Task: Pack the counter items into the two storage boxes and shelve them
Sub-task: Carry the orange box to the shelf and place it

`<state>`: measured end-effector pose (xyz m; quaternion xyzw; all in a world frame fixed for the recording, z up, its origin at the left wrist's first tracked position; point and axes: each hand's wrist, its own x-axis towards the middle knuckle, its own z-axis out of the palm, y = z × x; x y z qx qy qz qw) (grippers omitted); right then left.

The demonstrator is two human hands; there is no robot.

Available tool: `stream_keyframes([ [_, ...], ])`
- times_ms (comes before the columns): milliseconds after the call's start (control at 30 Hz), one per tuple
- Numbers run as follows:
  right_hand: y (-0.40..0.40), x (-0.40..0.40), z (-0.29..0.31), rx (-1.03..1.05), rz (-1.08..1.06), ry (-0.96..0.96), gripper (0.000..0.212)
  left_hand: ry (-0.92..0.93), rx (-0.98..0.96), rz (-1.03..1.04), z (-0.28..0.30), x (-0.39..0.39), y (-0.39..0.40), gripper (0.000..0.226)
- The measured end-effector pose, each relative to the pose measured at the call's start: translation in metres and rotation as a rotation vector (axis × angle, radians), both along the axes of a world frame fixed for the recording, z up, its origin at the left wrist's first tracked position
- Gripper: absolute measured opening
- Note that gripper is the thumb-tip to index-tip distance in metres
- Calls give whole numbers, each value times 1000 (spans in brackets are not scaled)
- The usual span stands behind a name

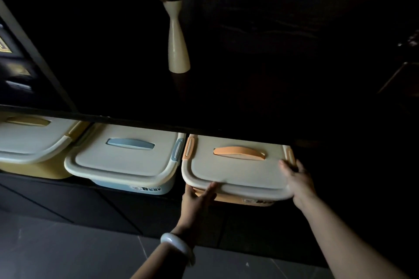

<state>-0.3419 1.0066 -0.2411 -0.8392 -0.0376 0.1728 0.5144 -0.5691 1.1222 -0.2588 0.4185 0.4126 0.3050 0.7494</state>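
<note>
Item one: the orange storage box (238, 172), cream lid, orange handle (239, 151) lying flat in the lid's recess, orange latches (188, 147) at both ends. We find it at the right end of the row on the dark shelf (90, 184), its front part projecting past the shelf's front edge, its rear under the black counter edge (113, 118) above. A bear label on its front wall is partly hidden.

Item two: the blue storage box (123, 161), same cream lid, blue-grey handle, label reading "Bear". It sits mid-row, just beside the orange one, their latched ends nearly touching.

Item three: a yellow storage box (31, 149) at the left end of the shelf, partly cut off by the frame, close against the blue one.

Our left hand (197, 197), with a white bangle (179, 248) on the wrist, grasps the orange box at its front left corner, fingers reaching up onto the lid rim. Our right hand (297, 179) grasps the front right corner, fingers curled over the lid edge near the right latch.

Also noted: a cream vase (178, 38) standing on the dark counter above; grey floor tiles (68, 253) below the shelf
</note>
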Motion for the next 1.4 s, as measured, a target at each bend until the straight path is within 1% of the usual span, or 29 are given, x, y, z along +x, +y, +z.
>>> stream_keyframes([
  [167,2,0,1,-9,0,16,67,16,-43,13,5,1,1,47],
  [233,1,-1,0,-14,-4,18,67,7,-76,23,7,2,0,45],
  [367,-1,-2,-1,-18,2,32,68,-24,-132,34,13,0,-1,45],
  [533,-2,-2,-1,-11,16,46,69,-21,-127,53,13,-3,-6,46],
  [733,-2,-4,-1,-4,32,40,69,-17,-105,32,12,-5,-6,54],
  [900,-4,-6,0,3,25,44,68,-34,-126,44,10,-6,-6,48],
  [1133,-3,-7,4,-1,18,42,69,-4,-111,34,13,-6,-7,45],
  [1300,-3,-7,9,-12,29,40,67,23,-104,25,13,-6,-5,48],
  [1400,-4,-7,11,-4,46,67,67,51,-68,-5,13,-7,-5,51],
])
